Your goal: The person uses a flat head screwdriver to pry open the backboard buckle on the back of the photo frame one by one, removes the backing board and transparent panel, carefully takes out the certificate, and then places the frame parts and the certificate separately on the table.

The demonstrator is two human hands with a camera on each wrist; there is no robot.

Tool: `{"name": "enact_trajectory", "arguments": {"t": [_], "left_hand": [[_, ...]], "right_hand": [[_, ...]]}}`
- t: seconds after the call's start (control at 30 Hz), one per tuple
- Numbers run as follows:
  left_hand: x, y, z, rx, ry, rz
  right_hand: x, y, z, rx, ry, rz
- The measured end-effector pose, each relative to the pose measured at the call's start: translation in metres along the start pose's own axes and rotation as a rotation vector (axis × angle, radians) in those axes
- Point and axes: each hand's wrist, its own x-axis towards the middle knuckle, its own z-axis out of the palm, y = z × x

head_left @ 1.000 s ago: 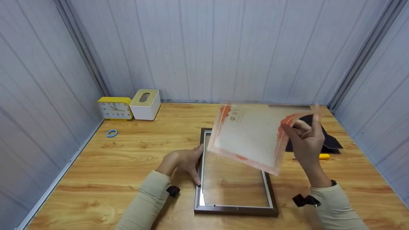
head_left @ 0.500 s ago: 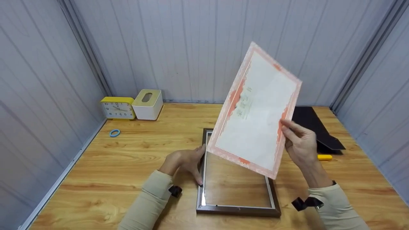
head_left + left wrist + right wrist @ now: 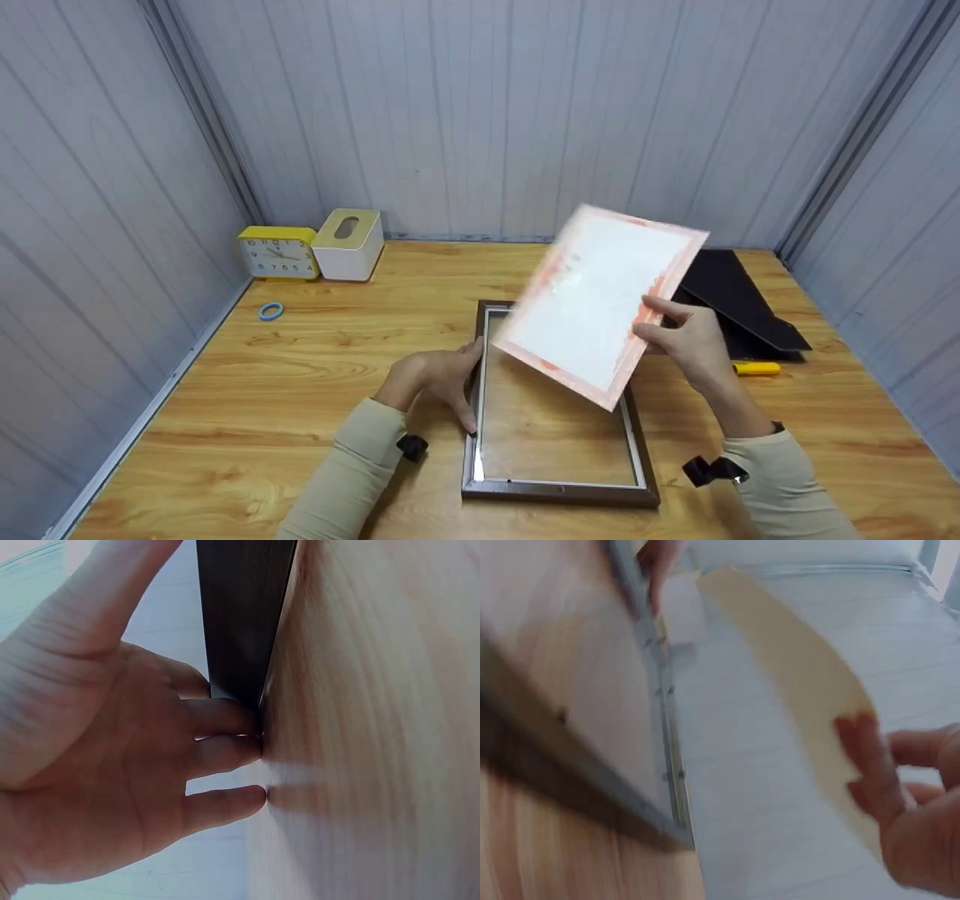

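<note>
A brown picture frame (image 3: 560, 495) with a silvery inner edge lies flat on the table, the wood grain visible through its opening. My left hand (image 3: 442, 379) rests against its left side, thumb toward me. In the left wrist view, fairly straight fingers (image 3: 225, 806) reach the frame's dark outer side (image 3: 244, 622) and the tabletop. Above the frame's far right part, my right hand (image 3: 694, 341) pinches a paper certificate (image 3: 592, 300) by its right edge. White with a pink-red border, the sheet hangs tilted. From the right wrist camera, the certificate's back (image 3: 802, 667) looks plain and yellowish, slightly curved.
Black boards (image 3: 731, 292) lie at the back right, with a yellow pen-like thing (image 3: 757, 368) in front of them. At the back left stand a yellow clock (image 3: 277, 253) and a tissue box (image 3: 349, 244); a blue ring (image 3: 271, 311) lies nearer. Panelled walls enclose the table.
The certificate was raised and turned upright by my right hand, then lowered and tipped back toward the frame. My left hand has stayed at the frame's left side.
</note>
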Motion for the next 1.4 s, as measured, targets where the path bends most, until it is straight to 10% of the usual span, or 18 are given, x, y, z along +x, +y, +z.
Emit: {"name": "enact_trajectory", "arguments": {"t": [0.13,0.27,0.5,0.7,0.9,1.17,1.4], "left_hand": [[0.0,0.0,-0.001,-0.012,-0.014,-0.026],[0.0,0.0,0.0,-0.005,-0.013,-0.045],[0.003,0.003,-0.002,0.012,-0.011,-0.034],[0.004,0.0,-0.006,-0.003,0.02,-0.031],[0.004,-0.003,-0.008,-0.017,0.024,-0.06],[0.003,-0.003,-0.007,-0.031,0.019,-0.069],[0.001,-0.005,-0.007,-0.038,0.043,-0.073]], "right_hand": [[0.004,0.002,-0.008,-0.381,0.001,0.093],[0.006,0.003,-0.016,-0.471,-0.035,0.121],[0.016,-0.013,-0.015,0.028,0.292,0.141],[0.073,-0.012,0.023,0.453,0.506,0.242],[0.128,0.013,0.074,0.403,0.611,0.306],[0.153,0.035,0.132,0.457,0.778,0.473],[0.161,0.038,0.156,0.453,0.613,0.535]]}}
